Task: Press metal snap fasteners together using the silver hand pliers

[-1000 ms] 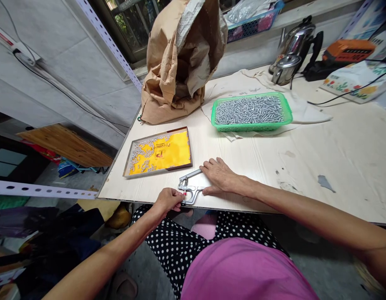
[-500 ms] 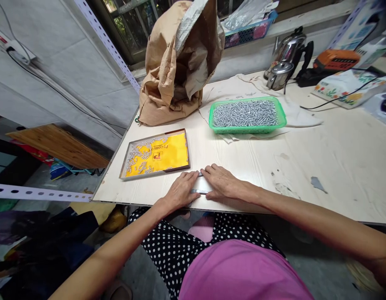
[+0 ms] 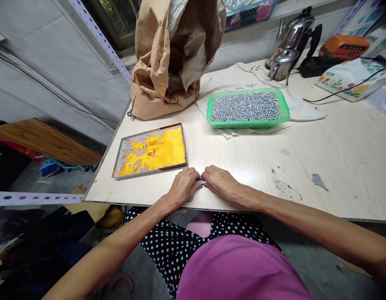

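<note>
My left hand [image 3: 183, 186] lies over a small metal plier-like hand tool [image 3: 199, 181] at the front edge of the pale wooden table [image 3: 321, 141], its fingers curled down onto it. My right hand [image 3: 220, 183] rests flat on the tool's other end, fingertips touching the left hand. Only a thin sliver of metal shows between the two hands. Just beyond the left hand sits a shallow yellow-bottomed tray [image 3: 168, 152] with several small metal pieces along its left side. Farther back, a green plastic basket [image 3: 285, 113] is full of the same metal pieces.
A big crumpled brown paper sack [image 3: 161, 62] stands at the table's back left. A white cloth [image 3: 302, 110] lies under the basket. A steel kettle [image 3: 289, 41], an orange device [image 3: 346, 43], a black cord [image 3: 343, 93] and a flowered box [image 3: 349, 77] are at the back right.
My left hand left the tool's head at the table edge and came up over the tool. Both hands have closed together on it, hiding it almost fully. The view shifted slightly.
</note>
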Tool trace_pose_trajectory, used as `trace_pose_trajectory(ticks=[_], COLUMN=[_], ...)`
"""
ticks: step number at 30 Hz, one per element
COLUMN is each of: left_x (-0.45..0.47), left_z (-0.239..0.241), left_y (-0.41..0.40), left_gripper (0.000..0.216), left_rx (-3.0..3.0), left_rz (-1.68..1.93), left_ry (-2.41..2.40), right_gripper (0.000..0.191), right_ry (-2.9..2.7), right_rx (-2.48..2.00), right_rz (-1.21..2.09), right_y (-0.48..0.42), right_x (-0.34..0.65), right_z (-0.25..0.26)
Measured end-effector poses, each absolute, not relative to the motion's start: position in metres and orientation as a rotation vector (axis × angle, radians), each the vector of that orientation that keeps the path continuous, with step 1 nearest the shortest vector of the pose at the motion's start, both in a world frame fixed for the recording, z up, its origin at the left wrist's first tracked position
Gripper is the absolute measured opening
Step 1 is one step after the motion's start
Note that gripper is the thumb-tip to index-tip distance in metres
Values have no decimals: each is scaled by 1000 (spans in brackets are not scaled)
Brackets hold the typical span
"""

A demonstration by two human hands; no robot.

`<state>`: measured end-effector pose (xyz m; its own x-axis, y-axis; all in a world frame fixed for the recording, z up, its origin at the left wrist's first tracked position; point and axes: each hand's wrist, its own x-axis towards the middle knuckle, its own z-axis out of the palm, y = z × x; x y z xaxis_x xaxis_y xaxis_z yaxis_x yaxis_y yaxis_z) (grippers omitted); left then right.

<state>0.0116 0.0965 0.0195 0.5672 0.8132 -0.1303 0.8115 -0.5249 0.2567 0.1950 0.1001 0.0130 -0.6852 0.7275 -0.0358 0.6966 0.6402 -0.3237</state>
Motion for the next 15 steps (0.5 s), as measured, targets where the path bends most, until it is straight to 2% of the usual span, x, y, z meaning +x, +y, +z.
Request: trace_pose_trajectory(ticks=[3, 6, 7, 11, 13, 15], left_x=[12, 12, 13, 16, 20, 24], left_z=[19, 18, 16, 1, -9, -17], left_y=[99, 95, 92, 64, 47, 34], left_gripper=[12, 11, 14, 25, 26, 28], left_rx=[2495, 2497, 2502, 2534, 2537, 2529], left_rz=[42, 67, 97, 341, 439, 494], left_ry=[1355, 1402, 1434, 1538, 1538, 1510], right_gripper=[11, 7, 11, 50, 46, 27], right_ry=[-2733, -2706, -2712, -2801, -2818, -2788], right_rx=[-1179, -1182, -1182, -1108, -1052, -1055], right_rz=[484, 393, 356, 327, 379, 413], right_y=[100, 104, 107, 123, 131, 138], right_x=[193, 194, 194, 201, 205, 208], right_z=[8, 6, 7, 8, 7, 3])
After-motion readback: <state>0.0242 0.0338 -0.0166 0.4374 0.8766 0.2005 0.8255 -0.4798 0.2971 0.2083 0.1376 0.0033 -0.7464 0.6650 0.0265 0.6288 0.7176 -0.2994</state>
